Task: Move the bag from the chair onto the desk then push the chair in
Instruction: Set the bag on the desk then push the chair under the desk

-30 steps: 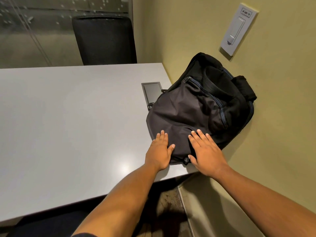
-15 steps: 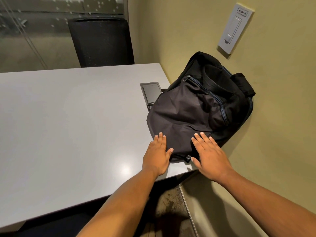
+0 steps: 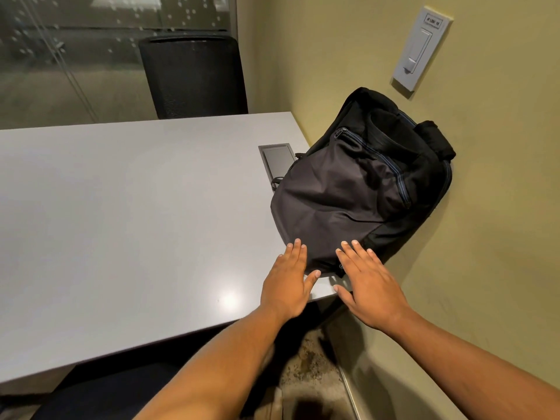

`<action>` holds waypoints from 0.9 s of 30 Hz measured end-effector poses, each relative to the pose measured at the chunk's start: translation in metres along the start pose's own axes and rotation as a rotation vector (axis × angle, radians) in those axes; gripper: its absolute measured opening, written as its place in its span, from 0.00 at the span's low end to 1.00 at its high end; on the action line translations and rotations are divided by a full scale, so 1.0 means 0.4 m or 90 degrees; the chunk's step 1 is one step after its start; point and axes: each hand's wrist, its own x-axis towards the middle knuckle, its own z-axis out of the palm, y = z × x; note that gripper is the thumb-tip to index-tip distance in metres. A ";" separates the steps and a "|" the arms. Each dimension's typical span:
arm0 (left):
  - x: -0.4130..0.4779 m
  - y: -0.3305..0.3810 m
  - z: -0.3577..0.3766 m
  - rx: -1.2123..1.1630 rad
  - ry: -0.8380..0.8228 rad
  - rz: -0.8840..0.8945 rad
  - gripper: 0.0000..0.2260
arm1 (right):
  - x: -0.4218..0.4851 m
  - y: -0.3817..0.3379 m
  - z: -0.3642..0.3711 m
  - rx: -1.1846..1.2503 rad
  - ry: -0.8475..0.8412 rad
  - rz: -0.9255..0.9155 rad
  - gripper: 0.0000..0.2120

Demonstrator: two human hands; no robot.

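Observation:
A dark grey and black bag (image 3: 348, 189) lies on the near right corner of the white desk (image 3: 127, 213), leaning against the yellow-green wall. My left hand (image 3: 286, 283) is flat and open over the desk edge, its fingertips at the bag's near left corner. My right hand (image 3: 368, 286) is flat and open too, fingertips just touching the bag's near edge, palm past the desk corner. Neither hand grips anything. The dark seat of a chair (image 3: 100, 395) shows below the desk's near edge, mostly hidden by my left forearm.
A second black chair (image 3: 194, 77) stands at the far side of the desk before a glass wall. A grey cable hatch (image 3: 275, 157) is set in the desk beside the bag. A light switch (image 3: 419, 48) is on the right wall. Speckled floor shows below.
Both hands have slid back toward me off the bag, from resting on its fabric to only the fingertips at its near edge. The bag has stayed in place.

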 end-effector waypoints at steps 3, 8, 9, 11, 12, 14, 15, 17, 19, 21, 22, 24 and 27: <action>-0.045 0.009 -0.011 0.012 0.000 0.001 0.31 | -0.032 -0.009 0.000 0.003 -0.001 -0.005 0.34; -0.151 0.033 -0.023 0.034 0.005 -0.035 0.31 | -0.117 -0.029 0.002 0.017 0.004 -0.021 0.34; -0.178 0.040 -0.025 0.040 0.006 -0.042 0.31 | -0.140 -0.033 0.003 0.022 0.006 -0.026 0.35; -0.241 0.058 -0.026 0.046 0.004 -0.053 0.31 | -0.193 -0.042 0.006 0.022 0.007 -0.040 0.34; -0.277 0.068 -0.024 0.051 0.009 -0.060 0.31 | -0.221 -0.048 0.009 0.024 0.008 -0.042 0.35; -0.353 0.091 -0.018 0.068 0.033 -0.084 0.32 | -0.280 -0.061 0.017 0.037 0.019 -0.027 0.35; -0.391 0.102 -0.013 0.078 0.042 -0.096 0.32 | -0.309 -0.068 0.020 0.039 0.022 -0.017 0.35; -0.459 0.120 0.000 0.099 0.033 -0.109 0.32 | -0.362 -0.082 0.031 0.034 0.022 -0.003 0.35; -0.526 0.131 0.013 0.115 0.008 -0.113 0.31 | -0.413 -0.096 0.043 0.037 0.017 0.000 0.35; -0.586 0.139 0.025 0.121 -0.007 -0.115 0.31 | -0.458 -0.109 0.050 0.044 0.004 -0.004 0.35; -0.621 0.138 0.027 0.120 -0.009 -0.120 0.31 | -0.480 -0.124 0.055 0.045 -0.002 -0.012 0.35; -0.661 0.138 0.031 0.118 -0.007 -0.123 0.32 | -0.507 -0.137 0.060 0.054 -0.010 -0.013 0.35; -0.722 0.119 0.016 0.128 -0.001 -0.133 0.32 | -0.542 -0.181 0.060 0.072 -0.019 -0.019 0.35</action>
